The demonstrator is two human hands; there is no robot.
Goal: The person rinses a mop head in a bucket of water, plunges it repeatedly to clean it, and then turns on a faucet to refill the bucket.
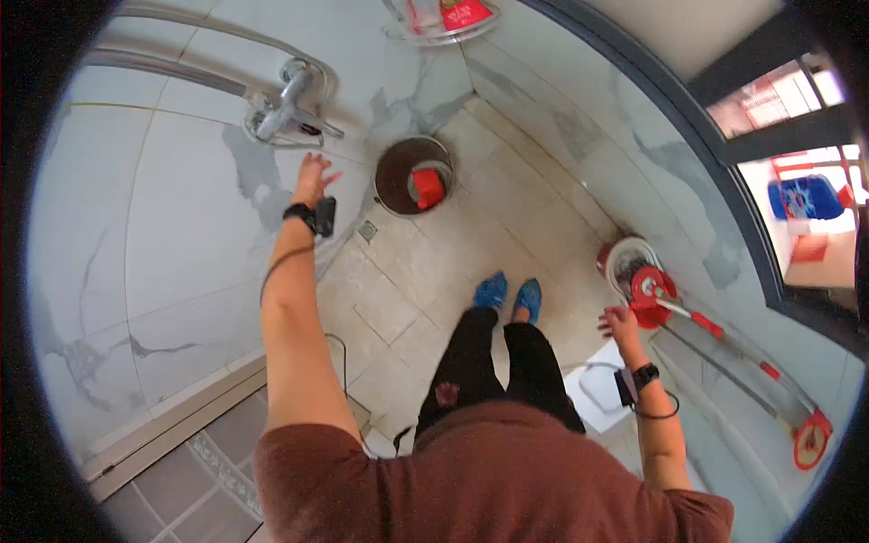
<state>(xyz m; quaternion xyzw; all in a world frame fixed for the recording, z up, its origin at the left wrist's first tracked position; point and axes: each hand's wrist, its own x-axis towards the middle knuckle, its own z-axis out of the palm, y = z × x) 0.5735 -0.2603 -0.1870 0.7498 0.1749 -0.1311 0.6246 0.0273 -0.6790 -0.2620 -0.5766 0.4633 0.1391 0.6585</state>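
My left hand (314, 176) is raised in front of the wall just below a chrome mixer tap (291, 107). Its fingers are apart and it holds nothing, and a gap seems to lie between it and the tap lever. On the floor to its right stands a dark brown bucket (391, 172) with a red object (427, 186) and something pale inside. My right hand (619, 323) hangs at my right side, fingers loosely bent and apart, holding nothing. Close to it are a red mop head (648, 288) and a red-and-white bucket (625, 249).
Long mop poles (724, 333) lean along the right wall. A white flat panel (602, 398) lies by my right leg. A floor drain (367, 232) sits near the brown bucket. A blue bottle (806, 197) stands at the window; a corner shelf (444, 36) hangs at the far wall.
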